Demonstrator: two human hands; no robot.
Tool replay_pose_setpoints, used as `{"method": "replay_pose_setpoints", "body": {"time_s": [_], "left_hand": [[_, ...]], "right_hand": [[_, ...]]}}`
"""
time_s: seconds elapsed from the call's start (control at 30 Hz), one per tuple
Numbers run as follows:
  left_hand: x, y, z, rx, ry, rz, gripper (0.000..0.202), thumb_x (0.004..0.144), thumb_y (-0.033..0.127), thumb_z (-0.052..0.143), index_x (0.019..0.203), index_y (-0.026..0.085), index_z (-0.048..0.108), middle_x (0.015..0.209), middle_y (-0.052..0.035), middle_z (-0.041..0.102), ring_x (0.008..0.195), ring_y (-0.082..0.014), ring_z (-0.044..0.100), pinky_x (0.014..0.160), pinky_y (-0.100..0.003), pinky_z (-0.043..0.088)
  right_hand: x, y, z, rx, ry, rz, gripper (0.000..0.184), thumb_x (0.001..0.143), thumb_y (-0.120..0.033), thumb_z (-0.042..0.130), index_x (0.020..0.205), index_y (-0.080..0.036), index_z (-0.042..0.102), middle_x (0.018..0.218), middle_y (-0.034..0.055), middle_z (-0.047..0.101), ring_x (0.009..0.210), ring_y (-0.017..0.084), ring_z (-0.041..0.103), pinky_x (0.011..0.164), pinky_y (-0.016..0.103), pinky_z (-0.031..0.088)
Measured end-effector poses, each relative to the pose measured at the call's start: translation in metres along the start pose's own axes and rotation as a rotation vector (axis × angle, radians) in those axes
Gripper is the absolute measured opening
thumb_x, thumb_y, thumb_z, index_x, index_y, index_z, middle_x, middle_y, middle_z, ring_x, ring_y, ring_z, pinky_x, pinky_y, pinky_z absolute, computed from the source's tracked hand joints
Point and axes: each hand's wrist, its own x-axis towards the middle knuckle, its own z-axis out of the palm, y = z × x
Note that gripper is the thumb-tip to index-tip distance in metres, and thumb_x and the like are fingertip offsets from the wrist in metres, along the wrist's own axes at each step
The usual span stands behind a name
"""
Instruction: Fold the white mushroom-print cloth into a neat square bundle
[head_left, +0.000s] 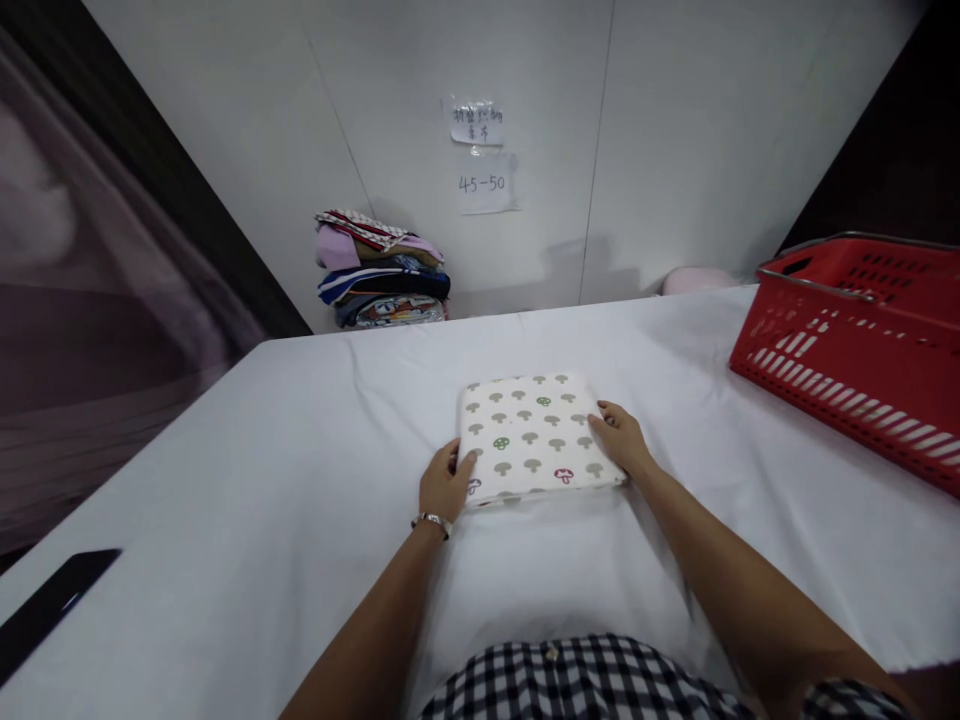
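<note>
A folded white cloth (pixel 529 440) printed with grey, green and red mushrooms lies on the white-covered table in front of me, folded into a thick, near-square bundle. My left hand (pixel 445 482), with a bracelet at the wrist, grips its left edge, thumb on top. On the opposite side my right hand (pixel 621 440) holds the right edge, its thumb resting on the upper face. The other fingers of both hands are partly hidden at the sides of the bundle.
A red plastic basket (pixel 847 365) with a metal handle stands at the right. Behind the table's far edge is a stack of folded clothes (pixel 382 270). A dark flat object (pixel 56 605) lies at the left. Paper notes (pixel 484 183) hang on the wall.
</note>
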Motion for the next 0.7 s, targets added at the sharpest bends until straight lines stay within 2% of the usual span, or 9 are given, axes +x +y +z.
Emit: {"method": "replay_pose_setpoints", "body": {"time_s": [0.17,0.33,0.47,0.53,0.63,0.7], "left_hand": [[-0.0004,0.0004,-0.0006,0.002,-0.013,0.009,0.04,0.077,0.046,0.052,0.111,0.025,0.057,0.097,-0.0005,0.066,0.085,-0.0167,0.062,0.078,-0.029,0.05],[-0.0011,0.0035,-0.0025,0.002,-0.014,0.015,0.04,0.077,0.045,0.052,0.11,0.024,0.058,0.098,-0.0003,0.065,0.085,-0.0165,0.062,0.079,-0.029,0.05],[-0.0008,0.0038,-0.0032,-0.002,-0.02,0.023,0.039,0.077,0.044,0.053,0.111,0.024,0.057,0.099,-0.0006,0.065,0.085,-0.0168,0.062,0.079,-0.03,0.049],[-0.0005,0.0027,-0.0031,-0.007,-0.026,0.031,0.039,0.078,0.043,0.053,0.111,0.024,0.057,0.099,-0.0007,0.065,0.086,-0.0167,0.062,0.08,-0.03,0.049],[-0.0003,0.0009,-0.003,-0.004,-0.032,0.034,0.039,0.078,0.044,0.053,0.11,0.023,0.057,0.1,-0.0009,0.065,0.086,-0.0168,0.061,0.081,-0.03,0.048],[-0.0002,0.0003,-0.0031,-0.013,-0.035,0.029,0.04,0.078,0.044,0.052,0.111,0.023,0.057,0.1,-0.0011,0.065,0.087,-0.0169,0.061,0.081,-0.03,0.048]], "right_hand": [[-0.0022,-0.0011,-0.0007,0.01,0.019,0.013,0.023,0.07,-0.043,0.05,0.066,-0.02,0.053,0.118,0.0069,0.056,0.086,0.019,0.056,0.078,0.033,0.041],[-0.0056,-0.0028,-0.0013,0.007,0.076,-0.042,0.023,0.071,-0.043,0.049,0.068,-0.02,0.054,0.119,0.0057,0.055,0.092,0.019,0.055,0.08,0.032,0.04],[-0.004,0.0004,-0.0001,0.015,0.022,0.019,0.024,0.07,-0.043,0.049,0.067,-0.02,0.055,0.104,0.0047,0.063,0.081,0.018,0.057,0.073,0.031,0.043],[-0.0031,0.0011,-0.0004,-0.008,0.022,0.047,0.024,0.069,-0.044,0.051,0.074,-0.02,0.057,0.097,0.0044,0.064,0.08,0.019,0.058,0.073,0.032,0.043],[-0.0027,0.0012,-0.0017,-0.067,0.057,0.096,0.034,0.067,-0.046,0.054,0.089,-0.02,0.058,0.092,0.0055,0.064,0.081,0.02,0.058,0.074,0.033,0.043],[-0.0028,0.0014,-0.0024,-0.086,0.064,0.102,0.038,0.067,-0.047,0.055,0.093,-0.019,0.058,0.091,0.0062,0.064,0.082,0.021,0.058,0.074,0.034,0.043]]}}
